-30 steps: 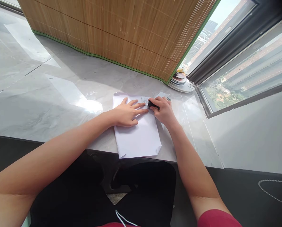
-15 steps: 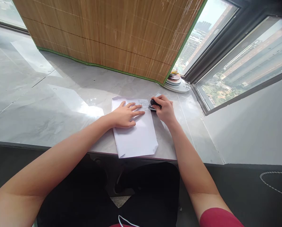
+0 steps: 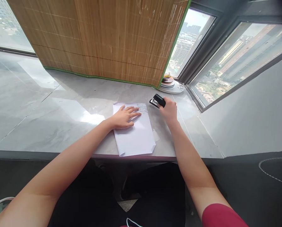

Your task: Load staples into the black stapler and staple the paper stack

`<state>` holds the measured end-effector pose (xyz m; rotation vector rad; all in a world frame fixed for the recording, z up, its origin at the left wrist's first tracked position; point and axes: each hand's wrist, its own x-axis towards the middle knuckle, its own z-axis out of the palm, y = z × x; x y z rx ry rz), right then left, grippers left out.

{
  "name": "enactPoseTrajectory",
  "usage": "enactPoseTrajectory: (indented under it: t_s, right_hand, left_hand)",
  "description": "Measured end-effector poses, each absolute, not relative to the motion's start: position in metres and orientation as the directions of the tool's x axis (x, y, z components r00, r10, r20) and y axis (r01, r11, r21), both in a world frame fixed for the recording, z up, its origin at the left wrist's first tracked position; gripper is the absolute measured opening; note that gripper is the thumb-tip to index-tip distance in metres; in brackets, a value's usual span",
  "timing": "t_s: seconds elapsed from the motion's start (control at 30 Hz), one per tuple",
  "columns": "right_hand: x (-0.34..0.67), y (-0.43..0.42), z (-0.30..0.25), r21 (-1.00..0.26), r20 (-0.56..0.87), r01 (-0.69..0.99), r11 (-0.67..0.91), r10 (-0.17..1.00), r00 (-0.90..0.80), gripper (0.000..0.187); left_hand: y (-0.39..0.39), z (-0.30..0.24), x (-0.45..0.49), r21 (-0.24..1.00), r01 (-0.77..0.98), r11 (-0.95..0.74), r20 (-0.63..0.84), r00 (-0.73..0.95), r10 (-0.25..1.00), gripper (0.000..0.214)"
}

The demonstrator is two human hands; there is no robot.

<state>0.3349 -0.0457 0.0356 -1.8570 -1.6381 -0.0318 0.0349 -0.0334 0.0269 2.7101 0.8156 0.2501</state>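
Note:
White paper sheets [image 3: 137,138] lie near the front edge of the counter, with curled lower corners and dark markings at the top right. My left hand [image 3: 125,117] rests flat on the paper's upper part, fingers spread toward the markings. Wrapped in my right hand [image 3: 169,110] is a black stapler [image 3: 158,100], just right of the paper's top right corner and apart from it. The stapler's jaws point left, and its silver inner part shows between them.
A grey marbled counter [image 3: 77,94] bears the paper. Behind it hangs a bamboo blind [image 3: 100,37] with green edging. A stack of plates [image 3: 170,86] stands by the window corner. A white wall [image 3: 249,123] bounds the right side.
My right hand has drawn the stapler rightward off the paper's top right edge, and its jaws now show. My left hand stays on the paper. The camera view has shifted slightly.

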Motion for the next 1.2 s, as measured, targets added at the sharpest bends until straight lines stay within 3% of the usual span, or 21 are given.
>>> enactPoseTrajectory:
  t_s: [0.1,0.2,0.27,0.37,0.5,0.6,0.73,0.9,1.0,1.1,1.2]
  right_hand:
    - [0.305,-0.053,0.042,-0.535,0.488,0.839,0.103,0.848,0.207,0.024]
    - [0.258,-0.064,0.045,-0.546,0.398,0.823,0.156,0.913,0.090,0.017]
    - [0.227,-0.070,0.043,-0.519,0.336,0.838,0.166,0.941,0.022,0.012]
    - [0.194,-0.074,0.032,-0.488,0.261,0.850,0.196,0.963,-0.072,0.008]
    - [0.182,-0.077,0.020,-0.517,0.291,0.816,0.259,0.950,-0.117,0.026]
    - [0.193,-0.079,0.023,-0.555,0.391,0.788,0.267,0.920,-0.036,0.032]
    - [0.247,-0.073,0.036,-0.476,0.334,0.876,0.078,0.937,0.098,0.055]
    - [0.359,-0.063,0.029,-0.191,0.217,0.954,-0.230,0.938,0.270,0.044]
    - [0.398,-0.065,0.016,-0.164,0.179,0.923,-0.347,0.910,0.374,0.041]
    - [0.396,-0.067,0.013,-0.217,0.190,0.908,-0.358,0.897,0.399,0.040]
    - [0.355,-0.071,0.020,-0.448,0.296,0.879,-0.161,0.901,0.316,0.046]
  left_hand:
    - [-0.026,0.029,0.029,0.530,0.475,-0.703,0.281,0.683,0.674,0.036]
    - [-0.014,0.029,0.020,0.774,0.368,-0.515,0.488,0.171,0.856,0.019]
    - [-0.004,0.027,0.012,0.882,0.191,-0.431,0.461,-0.157,0.874,0.025]
    - [0.008,0.023,0.003,0.943,-0.045,-0.330,0.291,-0.368,0.883,0.029]
    - [0.016,0.020,-0.003,0.948,-0.192,-0.256,0.169,-0.378,0.910,0.027]
    - [0.016,0.020,-0.006,0.936,-0.245,-0.254,0.155,-0.362,0.919,0.023]
    - [0.017,0.021,-0.009,0.942,-0.258,-0.217,0.112,-0.366,0.924,0.020]
    - [0.019,0.019,-0.010,0.928,-0.310,-0.205,0.083,-0.367,0.927,0.016]
    - [0.021,0.017,-0.010,0.915,-0.344,-0.209,0.077,-0.359,0.930,0.014]
    - [0.022,0.016,-0.010,0.915,-0.348,-0.206,0.072,-0.362,0.929,0.018]
    - [0.022,0.016,-0.010,0.913,-0.348,-0.211,0.071,-0.374,0.925,0.022]
